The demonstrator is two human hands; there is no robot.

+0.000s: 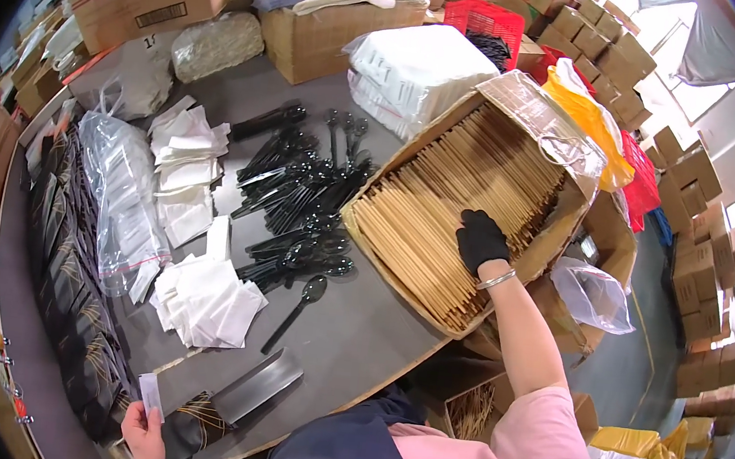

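The gloved right hand is resting on long tan sticks; whether it is gripping any, I cannot tell. The sticks are lying in rows in an open cardboard box on the table's right side, filling much of it, so plenty seem to be remaining. The bare left hand is pinching a small white slip near the table's near left edge. Between the hands, black spoons are lying in loose heaps and white napkins in piles, apparently unused. Farther left, dark packs are forming a row; whether any are finished is not showing.
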